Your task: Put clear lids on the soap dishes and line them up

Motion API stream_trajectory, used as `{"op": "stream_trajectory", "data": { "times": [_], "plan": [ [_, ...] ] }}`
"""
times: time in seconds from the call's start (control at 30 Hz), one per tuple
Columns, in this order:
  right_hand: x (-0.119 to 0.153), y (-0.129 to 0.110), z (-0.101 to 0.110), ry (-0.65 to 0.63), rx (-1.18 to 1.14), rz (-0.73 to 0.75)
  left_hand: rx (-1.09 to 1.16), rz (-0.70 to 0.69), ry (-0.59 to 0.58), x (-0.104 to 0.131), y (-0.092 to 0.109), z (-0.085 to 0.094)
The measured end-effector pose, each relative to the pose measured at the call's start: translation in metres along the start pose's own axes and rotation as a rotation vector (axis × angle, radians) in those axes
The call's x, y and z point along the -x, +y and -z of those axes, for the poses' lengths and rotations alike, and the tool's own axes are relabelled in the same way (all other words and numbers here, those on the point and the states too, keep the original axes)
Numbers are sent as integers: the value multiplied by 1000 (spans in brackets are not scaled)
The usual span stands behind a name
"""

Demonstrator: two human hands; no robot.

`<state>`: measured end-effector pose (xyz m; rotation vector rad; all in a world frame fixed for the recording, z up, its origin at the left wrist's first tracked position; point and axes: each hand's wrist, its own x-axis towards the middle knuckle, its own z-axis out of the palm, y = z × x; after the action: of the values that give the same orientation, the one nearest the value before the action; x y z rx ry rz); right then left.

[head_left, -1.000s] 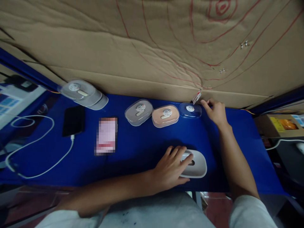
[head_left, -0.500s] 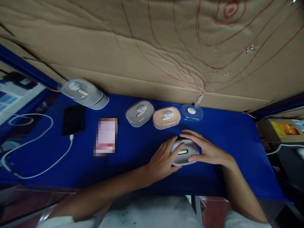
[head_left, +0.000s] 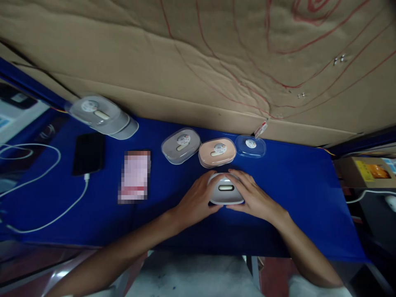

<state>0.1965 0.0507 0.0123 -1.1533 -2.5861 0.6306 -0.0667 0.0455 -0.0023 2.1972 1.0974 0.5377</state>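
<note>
Between my two hands is a grey oval box (head_left: 226, 197) with a pale oblong piece set in its top face. My left hand (head_left: 196, 198) grips its left end, thumb along the near edge and fingers over the far side. From the right, my right hand (head_left: 258, 197) holds the other end in the same way. The top face tips towards me; whether the box is off the table I cannot tell. Just beyond stand a peach oval box (head_left: 213, 157) and another grey oval box (head_left: 173, 153), both under clear covers with round stickers. A loose-looking clear cover (head_left: 256, 151) lies to their right.
Stacked grey oval boxes (head_left: 123, 127) stand at the back left of the blue table (head_left: 303, 198). A black phone (head_left: 88, 153) on a white cable (head_left: 77, 208) and a blurred-out screen (head_left: 135, 175) lie at left. Behind rises a cardboard wall (head_left: 123, 53); a carton (head_left: 355, 171) sits right.
Both hands have shifted left with the grey box and wrapped closer round its ends. The box's top face now tips more towards me. The view has shifted slightly.
</note>
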Motion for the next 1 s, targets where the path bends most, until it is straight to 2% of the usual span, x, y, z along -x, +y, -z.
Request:
{"op": "stream_trajectory", "data": {
  "times": [0.17, 0.4, 0.5, 0.57, 0.63, 0.73, 0.83, 1.0],
  "plan": [
    [-1, 1, -7, 44, 72, 50, -2, -4, -31, -1, -7, 5],
    [-6, 4, -13, 26, 58, 48, -18, 42, -60, -2, -11, 10],
    [-7, 9, -6, -6, -20, 49, -19, 22, -51, -4, -12, 10],
    [-6, 20, 4, 16, -91, 49, -24, 8, -52, -5, -13, 11],
    [-5, 38, 16, 144, -98, -24, -38, 0, -51, -7, -15, 13],
    [-3, 70, 25, 356, 56, -242, -58, -4, -57, -9, -15, 16],
    [1, 88, 21, 335, 194, -328, -45, 4, -72, -11, -13, 19],
    [7, 88, 12, 327, 233, -324, -11, 4, -51, -9, -11, 18]
  ]
}}
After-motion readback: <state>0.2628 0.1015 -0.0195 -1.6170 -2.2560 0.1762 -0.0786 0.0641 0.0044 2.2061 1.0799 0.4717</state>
